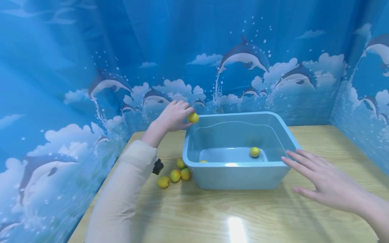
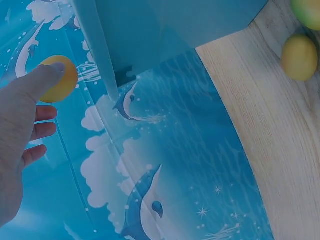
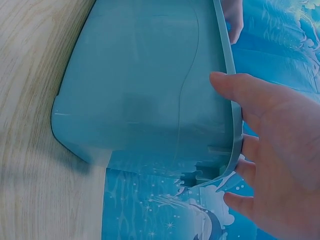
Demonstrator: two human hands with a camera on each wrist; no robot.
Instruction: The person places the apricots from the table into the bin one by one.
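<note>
The left hand pinches a fruit near the bin; the right hand, fingers extended, is at the bin's corner.

On my head feed I read this as a small curtained-off booth indoors; whether in a home, lab or office, I can't tell. A blue printed sheet wraps round from nine o'clock through twelve to three, showing leaping dolphins and clouds. At six, a wood-grain table catches a bright reflection.
</note>
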